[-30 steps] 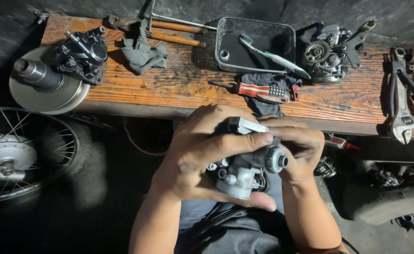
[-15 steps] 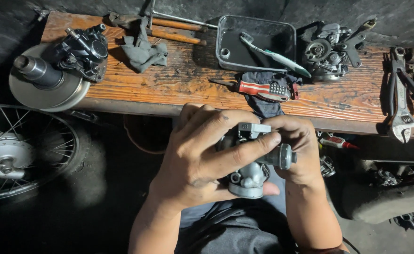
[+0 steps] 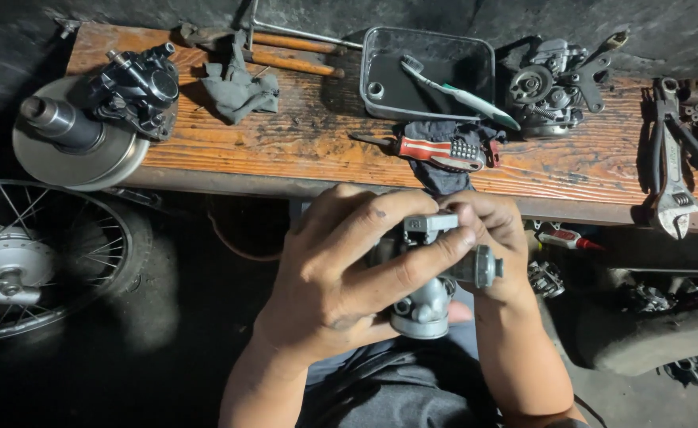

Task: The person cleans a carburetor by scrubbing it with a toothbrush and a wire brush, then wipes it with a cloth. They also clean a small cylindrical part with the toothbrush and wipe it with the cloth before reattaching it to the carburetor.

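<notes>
Both hands hold a small grey metal carburettor [image 3: 432,285] above the lap, in front of the wooden tabletop [image 3: 301,139]. The left hand [image 3: 341,277] wraps over it from the side, grip clenched across the body, seemingly to steady it; the right hand [image 3: 495,246] cups the far side, its grip also closed on the part, with a round port jutting out past the fingers. On the tabletop lie a dark tray [image 3: 428,75] with a toothbrush [image 3: 460,93], a striped glove [image 3: 444,150] and an adjustable wrench [image 3: 672,190].
</notes>
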